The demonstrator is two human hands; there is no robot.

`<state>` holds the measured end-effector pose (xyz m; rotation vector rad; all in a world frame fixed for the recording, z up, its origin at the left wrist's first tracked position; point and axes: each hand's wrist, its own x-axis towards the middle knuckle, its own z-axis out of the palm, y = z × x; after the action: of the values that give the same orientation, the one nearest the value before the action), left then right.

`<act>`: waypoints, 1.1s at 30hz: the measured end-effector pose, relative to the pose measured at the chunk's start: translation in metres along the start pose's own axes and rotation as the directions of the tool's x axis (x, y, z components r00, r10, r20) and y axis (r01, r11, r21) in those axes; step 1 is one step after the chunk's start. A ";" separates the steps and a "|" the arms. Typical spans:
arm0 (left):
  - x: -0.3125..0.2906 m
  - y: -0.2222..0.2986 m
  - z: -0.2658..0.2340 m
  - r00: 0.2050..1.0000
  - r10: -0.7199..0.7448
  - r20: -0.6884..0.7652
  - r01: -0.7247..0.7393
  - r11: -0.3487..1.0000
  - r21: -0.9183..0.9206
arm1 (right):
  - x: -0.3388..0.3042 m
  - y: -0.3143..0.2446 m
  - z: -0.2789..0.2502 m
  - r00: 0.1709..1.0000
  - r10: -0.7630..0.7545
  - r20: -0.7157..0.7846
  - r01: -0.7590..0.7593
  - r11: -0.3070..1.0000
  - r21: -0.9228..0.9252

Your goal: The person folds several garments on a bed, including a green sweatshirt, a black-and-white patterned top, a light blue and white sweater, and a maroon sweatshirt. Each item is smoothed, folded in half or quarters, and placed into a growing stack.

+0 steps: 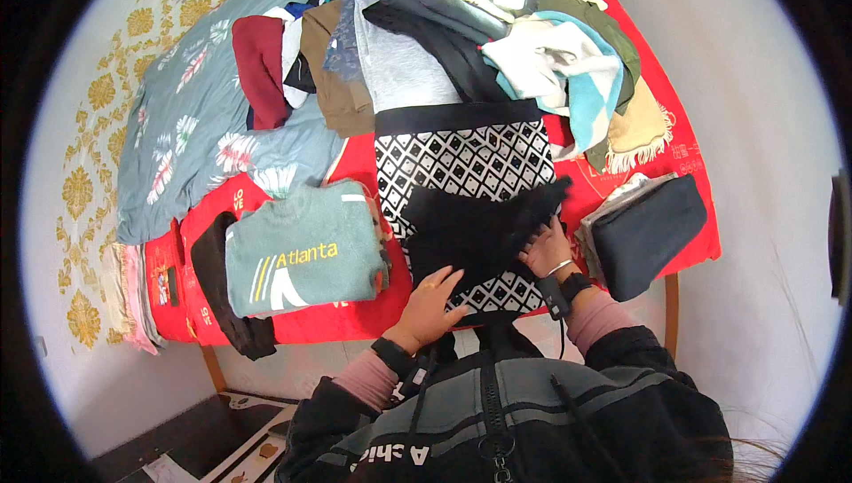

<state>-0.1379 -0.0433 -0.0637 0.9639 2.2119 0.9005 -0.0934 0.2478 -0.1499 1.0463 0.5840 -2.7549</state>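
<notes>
A fuzzy black garment [466, 230] lies spread across a black-and-white diamond-patterned piece of clothing [461, 159] with a black band at its top. Its exact kind I cannot make out. My left hand [432, 310] rests at its lower left edge, thumb and fingers spread apart. At its right edge, my right hand [548, 254] has its fingers closed on the black fabric; the fingertips are partly lost in it. A folded grey-green sweater [302, 248] with yellow lettering sits left of my hands. Right of them is a stack topped by a folded dark garment [650, 235].
A red sheet [701, 150] covers the bed. Along the far side lies a loose heap of clothes [417, 48], with a white-and-blue fleece piece [568, 66] at its right. A grey floral quilt [191, 128] is at the left. Dark cloth [240, 323] hangs over the near edge.
</notes>
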 end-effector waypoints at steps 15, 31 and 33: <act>0.078 -0.087 0.018 0.977 -0.160 -0.143 0.170 0.984 0.059 | 0.021 -0.035 -0.044 0.906 -0.160 -0.392 0.113 0.984 -0.141; 0.062 -0.074 0.010 0.948 -0.062 -0.312 0.213 0.852 0.478 | 0.100 -0.057 -0.002 0.843 -0.302 -0.444 -0.003 0.825 -0.565; 0.038 -0.063 0.022 0.998 -0.065 -0.004 0.055 0.800 0.597 | 0.105 -0.061 -0.002 0.903 -0.350 -0.251 0.190 0.847 -0.496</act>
<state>-0.1697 -0.0382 -0.1331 1.1523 2.5497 0.1344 -0.1873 0.3056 -0.2022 1.3929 1.4640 -2.4467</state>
